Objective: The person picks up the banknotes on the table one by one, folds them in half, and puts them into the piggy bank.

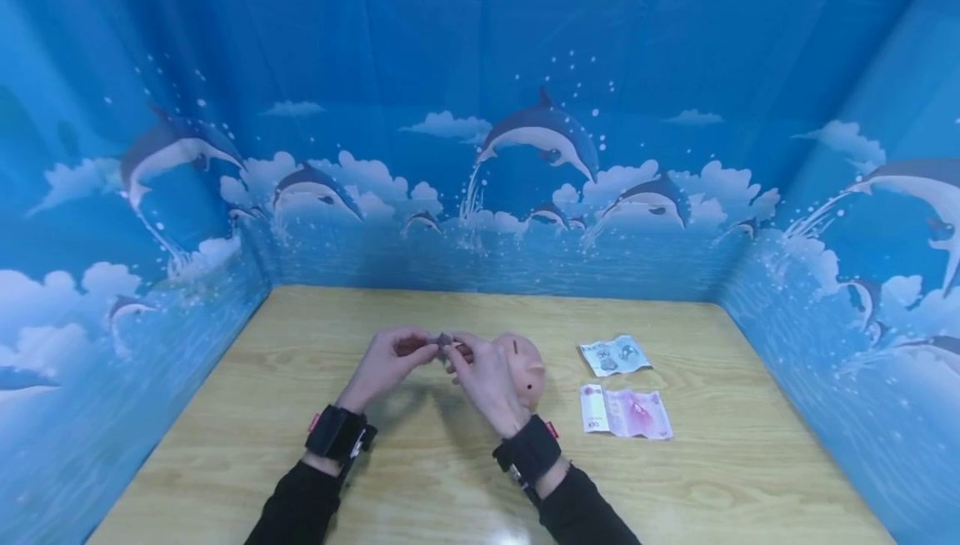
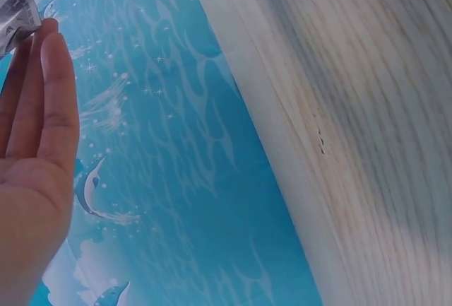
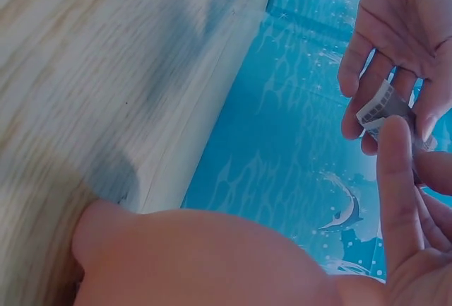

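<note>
A small folded banknote (image 1: pixel 444 339), greyish purple, is held up above the table between both hands. My left hand (image 1: pixel 386 366) pinches one side of it between thumb and fingers. From the other side my right hand (image 1: pixel 487 374) grips it; in the right wrist view one finger lies over the folded note (image 3: pixel 392 112). Only a crumpled corner of the note (image 2: pixel 18 20) enters the left wrist view. Close behind the right hand stands a pink piggy bank (image 1: pixel 525 357), partly covered by that hand, its dark slot visible on top. Its rounded body (image 3: pixel 198 256) fills the bottom of the right wrist view.
On the wooden table (image 1: pixel 720 462), right of the piggy bank, lie a creased greenish-grey banknote (image 1: pixel 617 355) and, nearer me, a creased pink banknote (image 1: pixel 627 412). A blue curtain (image 1: pixel 420 153) with dolphins encloses the table's back and sides.
</note>
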Available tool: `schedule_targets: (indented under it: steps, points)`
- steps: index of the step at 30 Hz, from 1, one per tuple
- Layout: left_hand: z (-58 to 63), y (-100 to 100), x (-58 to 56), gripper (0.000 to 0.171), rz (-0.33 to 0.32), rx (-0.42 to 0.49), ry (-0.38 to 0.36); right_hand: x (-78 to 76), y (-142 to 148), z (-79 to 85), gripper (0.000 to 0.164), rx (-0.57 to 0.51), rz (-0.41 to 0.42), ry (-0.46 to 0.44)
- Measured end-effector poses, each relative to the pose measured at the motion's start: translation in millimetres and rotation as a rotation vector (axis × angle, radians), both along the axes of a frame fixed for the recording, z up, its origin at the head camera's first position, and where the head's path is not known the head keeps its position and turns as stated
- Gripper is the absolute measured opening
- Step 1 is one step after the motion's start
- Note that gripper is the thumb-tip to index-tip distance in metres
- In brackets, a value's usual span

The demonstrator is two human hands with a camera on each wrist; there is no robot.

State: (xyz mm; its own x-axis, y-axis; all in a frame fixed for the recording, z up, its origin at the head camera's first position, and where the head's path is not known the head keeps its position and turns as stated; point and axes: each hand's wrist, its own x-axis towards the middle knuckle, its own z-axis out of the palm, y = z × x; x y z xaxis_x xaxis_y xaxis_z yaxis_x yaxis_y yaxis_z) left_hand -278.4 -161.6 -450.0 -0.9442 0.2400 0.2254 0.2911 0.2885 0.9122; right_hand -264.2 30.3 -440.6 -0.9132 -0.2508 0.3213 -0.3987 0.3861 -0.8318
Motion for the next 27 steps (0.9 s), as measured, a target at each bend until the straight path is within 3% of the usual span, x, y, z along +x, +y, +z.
schedule_targets:
  steps: [10, 27]
  points:
    - [2.2, -1.0, 2.2, 0.024, -0.029, -0.027, -0.012, 0.6, -1.1, -0.4, 0.033, 0.008, -0.002, -0.014]
    - [0.5, 2.4, 0.4, 0.036, 0.001, 0.025, -0.002, 0.1, -2.7, -2.1, 0.031, -0.022, 0.023, -0.03]
